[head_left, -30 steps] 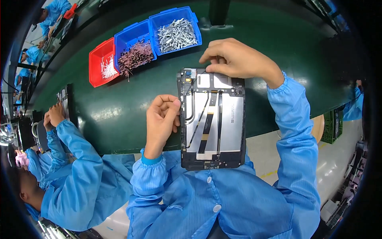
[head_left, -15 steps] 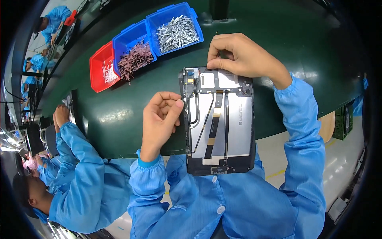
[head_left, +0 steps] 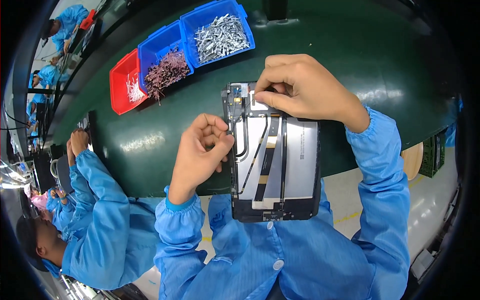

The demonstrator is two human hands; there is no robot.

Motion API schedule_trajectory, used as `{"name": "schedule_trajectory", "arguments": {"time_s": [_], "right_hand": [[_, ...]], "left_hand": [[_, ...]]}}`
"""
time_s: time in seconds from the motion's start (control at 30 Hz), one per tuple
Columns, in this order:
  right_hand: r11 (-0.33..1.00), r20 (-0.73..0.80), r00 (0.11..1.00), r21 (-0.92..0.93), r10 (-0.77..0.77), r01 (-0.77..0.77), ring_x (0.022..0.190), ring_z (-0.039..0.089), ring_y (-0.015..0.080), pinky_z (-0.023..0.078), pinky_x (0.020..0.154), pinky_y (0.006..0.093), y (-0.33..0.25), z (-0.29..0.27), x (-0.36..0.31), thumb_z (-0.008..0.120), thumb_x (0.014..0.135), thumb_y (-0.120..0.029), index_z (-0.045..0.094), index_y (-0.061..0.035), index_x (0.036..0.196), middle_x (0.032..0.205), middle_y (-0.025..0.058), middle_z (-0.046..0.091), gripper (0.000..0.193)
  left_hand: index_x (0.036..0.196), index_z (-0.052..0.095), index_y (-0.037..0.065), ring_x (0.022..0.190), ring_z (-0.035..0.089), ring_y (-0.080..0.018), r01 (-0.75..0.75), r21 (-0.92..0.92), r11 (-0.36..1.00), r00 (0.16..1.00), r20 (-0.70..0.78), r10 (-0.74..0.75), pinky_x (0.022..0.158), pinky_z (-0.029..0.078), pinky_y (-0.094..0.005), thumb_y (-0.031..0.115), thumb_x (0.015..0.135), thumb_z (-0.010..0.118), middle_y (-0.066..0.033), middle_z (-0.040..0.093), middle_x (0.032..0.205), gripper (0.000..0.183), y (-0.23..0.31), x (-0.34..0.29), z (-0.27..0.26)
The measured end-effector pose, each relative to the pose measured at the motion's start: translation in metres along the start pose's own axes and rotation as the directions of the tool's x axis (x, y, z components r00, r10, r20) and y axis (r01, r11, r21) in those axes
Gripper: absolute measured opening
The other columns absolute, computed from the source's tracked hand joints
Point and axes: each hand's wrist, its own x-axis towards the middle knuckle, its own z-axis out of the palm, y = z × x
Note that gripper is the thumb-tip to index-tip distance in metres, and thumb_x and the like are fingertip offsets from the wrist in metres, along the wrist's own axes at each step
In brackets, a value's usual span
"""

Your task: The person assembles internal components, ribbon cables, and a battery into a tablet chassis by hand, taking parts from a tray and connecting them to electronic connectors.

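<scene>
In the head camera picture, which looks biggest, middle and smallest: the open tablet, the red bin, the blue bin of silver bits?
1. open tablet, closest to the camera
2. blue bin of silver bits
3. red bin, only slightly smaller-looking

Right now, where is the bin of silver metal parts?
In the head view, the blue bin of silver metal parts sits at the far side of the green table, up-left of the right hand, beside the bin of brownish parts.
</scene>
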Motion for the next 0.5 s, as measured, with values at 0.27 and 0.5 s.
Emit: {"name": "schedule_trajectory", "arguments": {"time_s": [0.27, 0.5], "right_hand": [[0.999, -0.023, 0.999, 0.036, 0.034, -0.034, 0.059, 0.056, 0.0222, 0.043, 0.055, 0.0363, 0.002, 0.004, 0.001, 0.070, 0.079, -0.015, 0.068, -0.0027, 0.078, 0.066, 0.0070, 0.057, 0.012], [0.999, -0.072, 0.996, 0.028, 0.048, -0.046, 0.055, 0.054, 0.0213, 0.041, 0.052, 0.0353, 0.005, 0.010, 0.000, 0.070, 0.080, -0.017, 0.068, -0.0032, 0.077, 0.061, 0.0060, 0.055, 0.015]], "left_hand": [[0.102, 0.052, 0.001, 0.060, 0.054, -0.0040, -0.019, 0.076, 0.997, 1.000, -0.019, 0.021, 0.043, 0.041, -0.0196, 0.002, 0.084, 0.066, -0.0005, 0.058, 0.078, 0.023, 0.001, 0.005, 0.000], [0.097, 0.052, 0.005, 0.057, 0.056, -0.0055, -0.010, 0.143, 0.990, 1.000, -0.020, 0.013, 0.043, 0.041, -0.0194, 0.002, 0.086, 0.065, 0.0012, 0.058, 0.077, 0.017, 0.007, 0.010, 0.001]]}}
